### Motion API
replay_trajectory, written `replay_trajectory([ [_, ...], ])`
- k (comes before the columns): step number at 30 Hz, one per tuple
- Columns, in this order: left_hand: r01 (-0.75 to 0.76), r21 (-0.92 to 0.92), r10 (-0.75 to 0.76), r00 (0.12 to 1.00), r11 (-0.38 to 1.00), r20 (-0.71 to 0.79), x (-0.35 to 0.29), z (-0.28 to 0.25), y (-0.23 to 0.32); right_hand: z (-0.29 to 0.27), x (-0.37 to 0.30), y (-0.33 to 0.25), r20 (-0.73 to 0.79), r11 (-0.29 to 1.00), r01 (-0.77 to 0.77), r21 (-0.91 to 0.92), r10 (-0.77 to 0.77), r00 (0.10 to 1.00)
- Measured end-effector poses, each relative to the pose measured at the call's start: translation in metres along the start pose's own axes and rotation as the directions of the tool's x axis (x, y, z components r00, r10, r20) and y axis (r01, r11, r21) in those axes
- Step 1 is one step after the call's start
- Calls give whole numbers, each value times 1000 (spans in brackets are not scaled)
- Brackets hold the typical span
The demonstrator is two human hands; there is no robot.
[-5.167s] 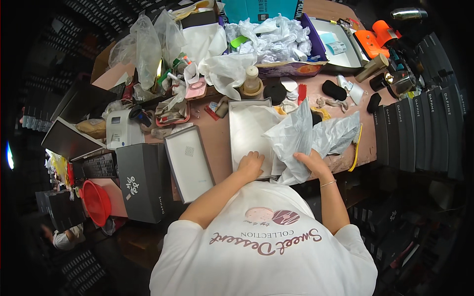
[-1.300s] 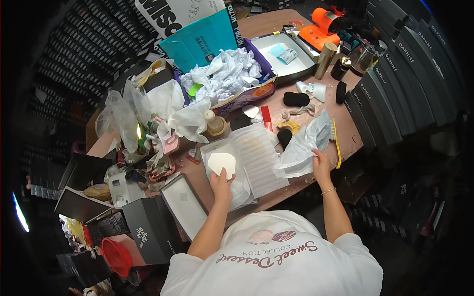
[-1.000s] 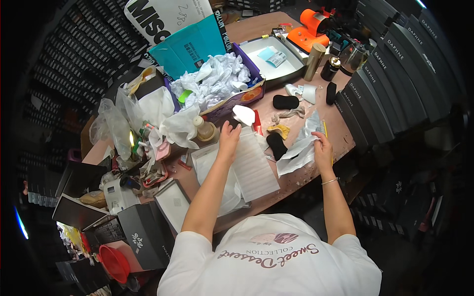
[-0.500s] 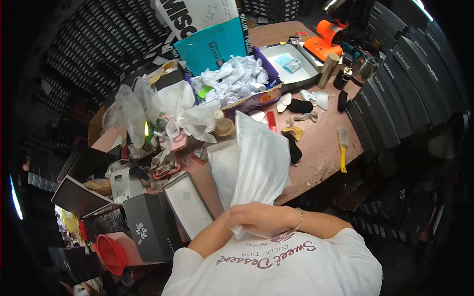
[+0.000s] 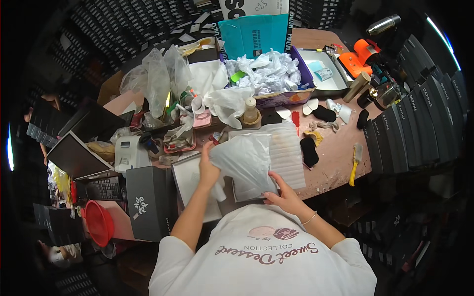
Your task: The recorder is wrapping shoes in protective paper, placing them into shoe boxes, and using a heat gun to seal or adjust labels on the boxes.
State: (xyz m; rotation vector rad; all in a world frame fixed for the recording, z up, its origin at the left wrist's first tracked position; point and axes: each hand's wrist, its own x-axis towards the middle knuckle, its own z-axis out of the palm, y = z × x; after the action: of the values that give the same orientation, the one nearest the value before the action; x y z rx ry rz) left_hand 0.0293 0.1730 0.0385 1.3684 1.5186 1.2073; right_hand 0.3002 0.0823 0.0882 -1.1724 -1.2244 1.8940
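Note:
A thin white wrapping sheet (image 5: 247, 158), folded over at its left, lies spread in front of me at the table's near side. Long parallel creases run across its right part. My left hand (image 5: 209, 166) grips the sheet's left edge, fingers up along it. At the lower right, my right hand (image 5: 285, 196) holds the near edge, thumb on top and the other fingers partly hidden. Whatever lies under the sheet is mostly covered. Beside my left forearm rests a shallow white box part (image 5: 186, 172), with a small white roll-like piece next to it.
A purple box (image 5: 281, 100) of crumpled white paper stands at the back, near a glue bottle (image 5: 251, 112). Dark shoe boxes (image 5: 414, 123) line the right. A yellow-handled brush (image 5: 354, 165) lies at the right edge. Left are a black box (image 5: 148, 202) and red basin (image 5: 98, 223).
The sheet has gone from upright and gathered to spread low and folded over. My hands, crossed close to my chest before, are now apart on either side of it. The view has shifted left.

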Motion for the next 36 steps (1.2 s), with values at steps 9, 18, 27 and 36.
replay_trajectory([
  [9,596,-151,-550,794,789,260,-39,147,-49,-3,72,140,-285,779,134,-613,-375,882],
  [18,367,238,-397,913,899,92,-39,182,-84,-80,-21,93,-211,892,-378,-250,331,920],
  [27,383,294,-298,908,876,-295,-117,12,-48,-35,43,59,175,443,336,-831,-365,914],
  [36,195,481,-236,971,854,25,-164,-50,-70,30,3,134,220,111,250,-962,-233,947],
])
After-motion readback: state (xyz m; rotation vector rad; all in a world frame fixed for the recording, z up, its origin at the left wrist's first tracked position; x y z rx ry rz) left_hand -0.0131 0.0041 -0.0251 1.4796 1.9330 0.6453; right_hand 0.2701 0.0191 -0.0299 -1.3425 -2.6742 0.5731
